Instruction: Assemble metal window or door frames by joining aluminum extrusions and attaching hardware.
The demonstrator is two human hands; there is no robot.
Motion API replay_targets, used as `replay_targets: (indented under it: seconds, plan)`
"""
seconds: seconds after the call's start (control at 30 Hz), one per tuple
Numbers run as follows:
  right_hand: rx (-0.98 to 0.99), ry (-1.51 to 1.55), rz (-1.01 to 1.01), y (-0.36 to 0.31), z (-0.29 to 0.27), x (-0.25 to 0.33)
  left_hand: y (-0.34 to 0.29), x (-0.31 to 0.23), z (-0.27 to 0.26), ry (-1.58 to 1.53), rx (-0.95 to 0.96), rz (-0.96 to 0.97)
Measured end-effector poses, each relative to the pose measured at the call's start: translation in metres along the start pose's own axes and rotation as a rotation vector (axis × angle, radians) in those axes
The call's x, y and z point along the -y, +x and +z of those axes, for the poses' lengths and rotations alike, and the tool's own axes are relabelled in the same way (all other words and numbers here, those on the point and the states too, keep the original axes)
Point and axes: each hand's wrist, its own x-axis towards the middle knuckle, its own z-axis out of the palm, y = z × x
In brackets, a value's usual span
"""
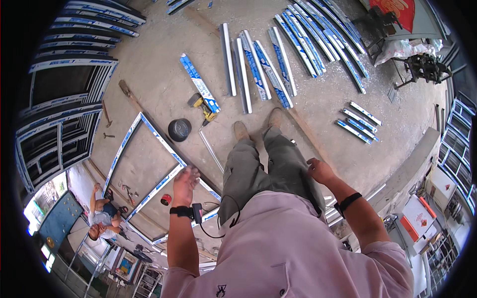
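My left hand [186, 182] hangs with its fingers loosely bent and apart, nothing visible in it. Below it lies a rectangular window frame [163, 185] of white profiles with blue-white film, divided by a crossbar. My right hand [322, 171] is beside my right thigh, fingers curled in, with nothing seen in it. Ahead of my left foot, a yellow cordless drill [204, 107] rests by a film-wrapped profile [199, 82]. A black bucket [179, 129] stands near the frame's corner, and a red round object [166, 199] lies inside the frame.
Long profiles [258, 64] lie in rows ahead, with short pieces [358, 122] to the right. Finished frames [59, 134] lean at the left. A hammer [107, 113] and a wooden batten [130, 95] lie nearby. Another person [103, 218] sits low beyond the frame. A machine [426, 68] stands far right.
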Motion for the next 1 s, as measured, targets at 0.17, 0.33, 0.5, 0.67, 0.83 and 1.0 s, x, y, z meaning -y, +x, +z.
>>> replay_targets:
  seconds: [0.17,0.33,0.5,0.67,0.83,1.0]
  plan:
    - [0.062,0.031,-0.018,0.025,-0.03,0.002,-0.001,0.05,0.036,0.358,0.025,-0.102]
    - [0.109,0.039,0.02,0.021,-0.032,-0.008,0.023,0.08,0.052,0.81,0.147,0.014]
    - [0.021,0.078,0.106,0.011,-0.029,0.001,0.037,0.051,0.068,0.513,0.172,-0.184]
    - [-0.023,0.024,-0.012,0.014,-0.049,0.043,0.053,0.04,0.058,0.777,0.249,-0.022]
    - [-0.104,-0.071,-0.006,0.004,-0.081,0.057,0.039,0.043,0.072,1.025,0.454,-0.055]
    - [-0.25,-0.109,-0.085,-0.004,-0.108,0.031,0.021,0.062,0.096,1.245,0.63,0.279]
